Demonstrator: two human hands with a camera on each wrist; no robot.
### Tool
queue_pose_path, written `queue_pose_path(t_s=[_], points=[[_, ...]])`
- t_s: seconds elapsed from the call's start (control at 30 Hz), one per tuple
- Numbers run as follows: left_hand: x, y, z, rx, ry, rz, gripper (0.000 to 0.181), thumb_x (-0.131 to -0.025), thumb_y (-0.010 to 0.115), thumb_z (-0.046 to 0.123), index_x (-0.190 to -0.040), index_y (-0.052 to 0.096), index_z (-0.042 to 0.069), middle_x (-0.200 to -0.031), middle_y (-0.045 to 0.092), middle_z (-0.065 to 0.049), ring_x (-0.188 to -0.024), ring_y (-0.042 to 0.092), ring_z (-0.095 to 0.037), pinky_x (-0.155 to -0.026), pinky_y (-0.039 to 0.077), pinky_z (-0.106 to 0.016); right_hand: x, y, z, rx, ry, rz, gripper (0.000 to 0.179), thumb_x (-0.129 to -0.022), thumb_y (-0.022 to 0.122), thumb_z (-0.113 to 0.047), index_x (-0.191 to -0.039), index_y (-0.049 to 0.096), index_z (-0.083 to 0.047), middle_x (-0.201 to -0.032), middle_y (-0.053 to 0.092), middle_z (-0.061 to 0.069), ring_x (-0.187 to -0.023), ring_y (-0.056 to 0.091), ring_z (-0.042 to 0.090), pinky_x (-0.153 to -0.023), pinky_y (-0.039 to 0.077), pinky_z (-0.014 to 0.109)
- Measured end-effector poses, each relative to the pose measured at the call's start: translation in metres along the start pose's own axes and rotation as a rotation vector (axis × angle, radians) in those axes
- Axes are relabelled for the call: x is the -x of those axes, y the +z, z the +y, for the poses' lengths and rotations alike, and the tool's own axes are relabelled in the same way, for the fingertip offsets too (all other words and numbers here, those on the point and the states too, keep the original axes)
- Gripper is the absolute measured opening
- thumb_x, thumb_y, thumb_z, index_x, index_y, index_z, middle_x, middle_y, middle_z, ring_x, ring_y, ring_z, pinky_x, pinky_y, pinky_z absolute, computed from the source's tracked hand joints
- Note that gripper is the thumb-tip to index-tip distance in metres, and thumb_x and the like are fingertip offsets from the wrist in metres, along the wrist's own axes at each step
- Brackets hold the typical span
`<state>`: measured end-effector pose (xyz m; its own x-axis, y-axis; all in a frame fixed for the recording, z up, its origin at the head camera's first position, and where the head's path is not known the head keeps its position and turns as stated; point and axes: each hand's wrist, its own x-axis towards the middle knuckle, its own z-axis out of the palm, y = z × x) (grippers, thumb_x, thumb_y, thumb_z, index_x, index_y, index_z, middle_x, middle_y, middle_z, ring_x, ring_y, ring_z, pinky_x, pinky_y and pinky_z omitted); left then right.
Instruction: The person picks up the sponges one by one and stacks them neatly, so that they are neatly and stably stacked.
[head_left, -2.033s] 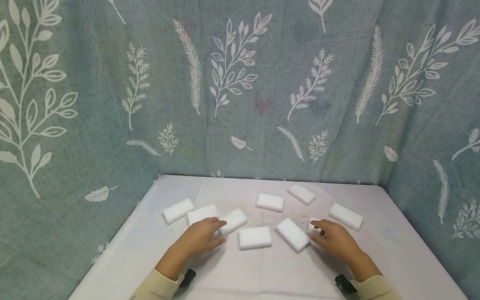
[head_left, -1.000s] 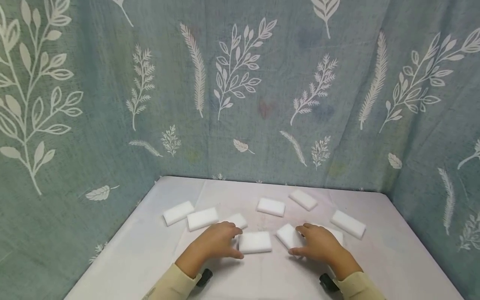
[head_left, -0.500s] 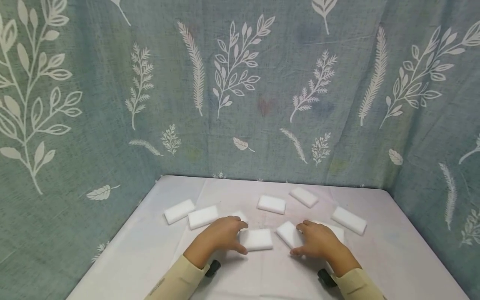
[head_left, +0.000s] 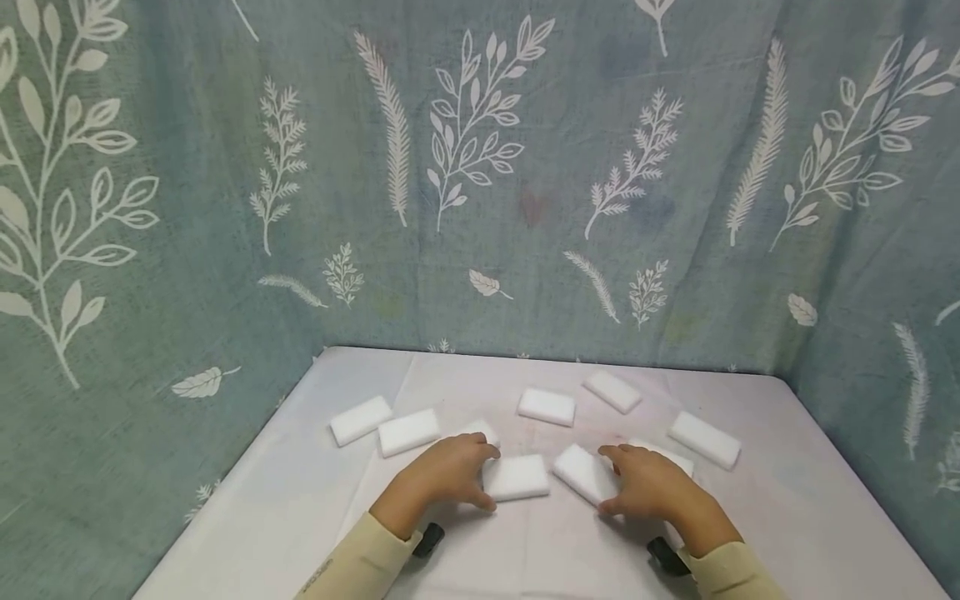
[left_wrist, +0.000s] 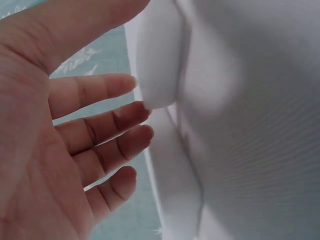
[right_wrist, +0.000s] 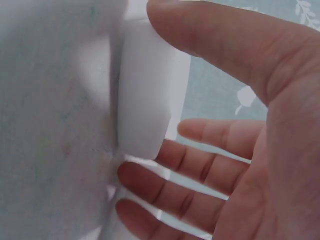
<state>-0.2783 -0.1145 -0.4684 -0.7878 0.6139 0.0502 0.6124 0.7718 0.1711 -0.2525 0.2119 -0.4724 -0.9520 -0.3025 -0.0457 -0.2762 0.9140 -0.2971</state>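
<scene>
Several white rectangular blocks, like melamine sponges, lie flat on the table. My left hand [head_left: 446, 475] is at the left end of the front middle block [head_left: 517, 478], thumb and fingers spread apart. In the left wrist view, the fingers of the left hand [left_wrist: 55, 150] are loosely bent, with a nearby block [left_wrist: 160, 55] just beyond their tips. My right hand [head_left: 648, 483] reaches over the right end of a slanted block [head_left: 583, 472]. In the right wrist view, the right hand [right_wrist: 270, 165] has its thumb and spread fingers around a block [right_wrist: 145, 90] without closing on it.
Two blocks lie at the left, one [head_left: 361, 420] beside another [head_left: 408, 432]. Farther back are a block [head_left: 547, 407] and another [head_left: 612, 392]; one more [head_left: 705, 439] lies at right. Patterned green cloth [head_left: 480, 167] walls in the white table [head_left: 285, 517].
Over two seconds, my left hand has moved right to the front middle block, and my right hand has moved left to the slanted block. Over the last half second both hands have barely moved.
</scene>
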Motion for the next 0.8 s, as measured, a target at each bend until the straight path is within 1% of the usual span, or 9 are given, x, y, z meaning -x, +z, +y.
queue_pose_path(t_s=[0.07,0.1,0.23,0.3,0.37,0.5,0.63,0.8], points=[[-0.002,0.0,0.001,-0.007,0.013,0.003,0.072,-0.064,0.086,0.051,-0.122,0.067,0.013,-0.108,0.06,0.005,-0.093,0.058,-0.011,-0.084,0.049,-0.031,0.0,-0.002,0.001,-0.027,-0.019,0.008,0.088,-0.061,0.089,-0.048,-0.134,0.056,-0.013,-0.108,0.063,-0.003,-0.108,0.057,0.024,-0.092,0.044,0.047],[-0.003,0.001,0.001,-0.01,0.014,0.005,0.071,-0.064,0.086,0.051,-0.122,0.067,0.013,-0.107,0.06,0.005,-0.091,0.057,-0.01,-0.083,0.049,-0.031,-0.001,-0.002,0.002,-0.039,-0.043,0.012,0.086,-0.061,0.09,-0.046,-0.132,0.056,-0.012,-0.105,0.061,-0.005,-0.104,0.058,0.021,-0.09,0.045,0.045],[-0.004,0.004,0.001,-0.014,0.019,0.006,0.063,-0.067,0.086,0.044,-0.119,0.068,0.013,-0.101,0.059,0.006,-0.083,0.055,-0.008,-0.077,0.049,-0.03,-0.004,0.001,0.008,-0.099,-0.172,0.033,0.072,-0.061,0.091,-0.033,-0.122,0.06,-0.01,-0.103,0.055,-0.006,-0.087,0.056,0.012,-0.079,0.047,0.036],[-0.004,0.004,-0.001,-0.014,0.023,0.006,0.06,-0.067,0.085,0.04,-0.118,0.068,0.013,-0.099,0.058,0.006,-0.082,0.054,-0.008,-0.077,0.048,-0.03,-0.006,0.004,0.01,-0.117,-0.233,0.039,0.067,-0.062,0.091,-0.029,-0.118,0.06,-0.01,-0.104,0.051,-0.005,-0.082,0.053,0.009,-0.075,0.047,0.034],[-0.002,0.003,-0.003,-0.009,0.028,0.008,0.06,-0.067,0.085,0.037,-0.119,0.067,0.013,-0.101,0.058,0.006,-0.085,0.054,-0.009,-0.079,0.048,-0.03,-0.006,0.007,0.012,-0.136,-0.264,0.041,0.064,-0.063,0.09,-0.026,-0.117,0.06,-0.01,-0.106,0.05,-0.005,-0.085,0.052,0.009,-0.076,0.047,0.034],[0.001,-0.003,-0.008,0.018,0.027,0.022,0.062,-0.066,0.085,0.033,-0.121,0.066,0.012,-0.104,0.057,0.006,-0.09,0.055,-0.01,-0.084,0.048,-0.03,-0.007,0.01,0.012,-0.147,-0.292,0.042,0.061,-0.065,0.089,-0.026,-0.117,0.059,-0.011,-0.11,0.05,-0.003,-0.091,0.051,0.013,-0.081,0.046,0.037],[0.004,-0.011,-0.016,0.043,0.007,0.042,0.059,-0.066,0.085,0.03,-0.12,0.065,0.014,-0.105,0.056,0.007,-0.095,0.055,-0.012,-0.086,0.047,-0.031,-0.007,0.01,0.009,-0.168,-0.309,0.043,0.061,-0.066,0.089,-0.025,-0.117,0.059,-0.01,-0.108,0.05,-0.003,-0.093,0.052,0.016,-0.08,0.047,0.039],[0.007,-0.018,-0.022,0.072,-0.011,0.061,0.057,-0.068,0.085,0.031,-0.118,0.064,0.016,-0.108,0.056,0.007,-0.101,0.055,-0.013,-0.089,0.046,-0.033,-0.007,0.013,0.003,-0.205,-0.318,0.03,0.061,-0.065,0.089,-0.027,-0.116,0.06,-0.011,-0.106,0.051,-0.004,-0.095,0.053,0.017,-0.079,0.047,0.039]])
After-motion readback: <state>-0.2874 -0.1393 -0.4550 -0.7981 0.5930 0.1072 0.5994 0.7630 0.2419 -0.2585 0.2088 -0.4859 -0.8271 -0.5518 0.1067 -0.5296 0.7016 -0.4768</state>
